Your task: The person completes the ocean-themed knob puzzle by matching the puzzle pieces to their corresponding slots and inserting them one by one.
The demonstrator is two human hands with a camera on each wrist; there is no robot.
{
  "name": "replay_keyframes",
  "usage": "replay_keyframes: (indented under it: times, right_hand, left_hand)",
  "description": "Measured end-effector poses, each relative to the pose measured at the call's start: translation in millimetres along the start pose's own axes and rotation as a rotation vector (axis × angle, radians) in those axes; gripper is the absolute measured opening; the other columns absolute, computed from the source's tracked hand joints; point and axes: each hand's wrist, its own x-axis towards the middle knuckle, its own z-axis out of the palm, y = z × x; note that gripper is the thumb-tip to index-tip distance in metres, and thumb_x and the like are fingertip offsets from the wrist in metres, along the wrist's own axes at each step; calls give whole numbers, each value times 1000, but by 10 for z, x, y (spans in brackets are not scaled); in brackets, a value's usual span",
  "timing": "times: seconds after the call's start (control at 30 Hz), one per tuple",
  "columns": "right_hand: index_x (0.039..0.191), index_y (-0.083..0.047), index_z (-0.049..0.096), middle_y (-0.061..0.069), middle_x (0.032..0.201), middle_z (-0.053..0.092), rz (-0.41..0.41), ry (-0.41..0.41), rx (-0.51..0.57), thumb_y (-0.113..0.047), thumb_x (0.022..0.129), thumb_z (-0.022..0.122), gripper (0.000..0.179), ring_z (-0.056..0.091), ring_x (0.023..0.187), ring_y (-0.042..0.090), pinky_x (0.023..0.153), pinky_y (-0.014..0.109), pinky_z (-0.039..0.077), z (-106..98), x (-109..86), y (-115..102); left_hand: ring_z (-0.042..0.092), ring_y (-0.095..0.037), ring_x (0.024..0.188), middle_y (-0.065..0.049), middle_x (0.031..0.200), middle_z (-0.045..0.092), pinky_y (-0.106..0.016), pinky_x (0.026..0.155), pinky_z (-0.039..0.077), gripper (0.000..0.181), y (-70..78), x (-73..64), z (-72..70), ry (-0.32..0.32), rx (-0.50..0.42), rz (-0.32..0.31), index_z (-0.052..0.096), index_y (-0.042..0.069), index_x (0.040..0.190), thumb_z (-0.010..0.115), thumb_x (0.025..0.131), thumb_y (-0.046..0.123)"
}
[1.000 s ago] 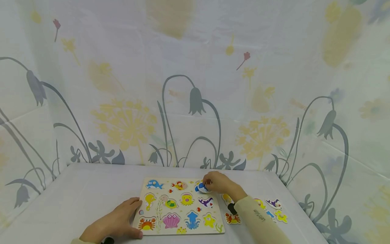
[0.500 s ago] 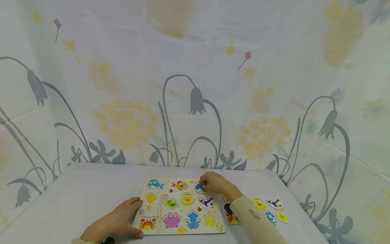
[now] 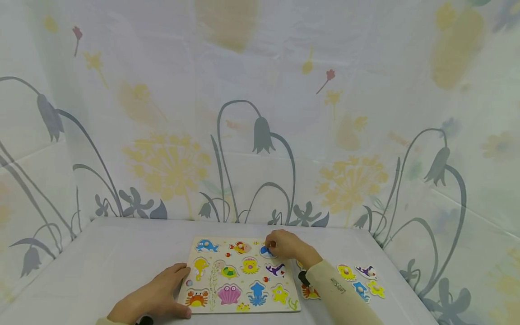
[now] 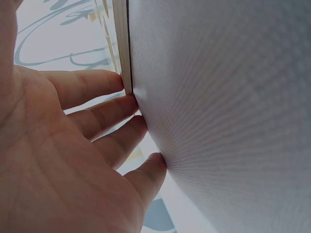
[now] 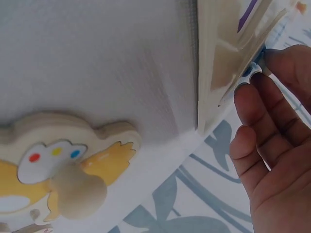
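Note:
At the far right corner of the sea-animal peg puzzle board [image 3: 294, 286], my right hand [image 3: 287, 245] pinches a blue-and-white puzzle piece [image 3: 266, 252] between thumb and fingers. The right wrist view has this piece [image 5: 265, 41] edge-on, slightly tilted against the board's face; whether it sits in its recess I cannot tell. My left hand [image 3: 156, 293] lies along the board's left side, fingers extended. Its fingertips touch the board's edge [image 4: 123, 48] and the tabletop in the left wrist view. A blue whale piece [image 3: 207, 245] and a red-yellow fish piece [image 3: 239, 247] with knobs occupy the board's far row.
Loose pieces lie right of the board: yellow octopus [image 3: 346, 271], purple whale [image 3: 366, 271], blue squid [image 3: 360, 290], yellow starfish [image 3: 375, 289], and a crab [image 3: 310, 293] partly under the sleeve. A yellow knobbed piece [image 5: 80, 170] is close by in the right wrist view. A floral curtain [image 3: 260, 180] hangs behind.
My right hand has shifted slightly left with the blue-and-white piece, which now looks lower on the board. The sleeve's shift uncovered more of the blue squid piece. The left hand stays put.

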Motion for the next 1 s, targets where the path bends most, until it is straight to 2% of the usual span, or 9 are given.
replay_keyframes:
  times: [0.27,0.57,1.0]
  right_hand:
    - [90,-20,71,-11,82,54,16,13,-13,-19,87,68,5,49,75,9,70,26,46,30,10,33]
    - [89,-20,71,-12,81,55,6,17,-3,-17,87,67,5,49,73,8,68,24,45,53,17,50]
    - [97,-21,70,-12,83,56,81,-1,65,-22,88,69,9,50,76,9,74,28,50,24,-36,25]
  left_hand:
    - [33,-47,131,-26,142,37,-63,106,27,104,-3,6,-9,8,-1,28,47,-4,134,88,56,51]
    - [34,-46,131,-25,142,38,-63,106,28,104,1,29,0,-6,-8,9,47,-3,135,88,56,51]
    - [34,-47,130,-27,141,38,-63,106,28,104,-30,15,4,-7,-5,24,47,-5,134,88,56,51]
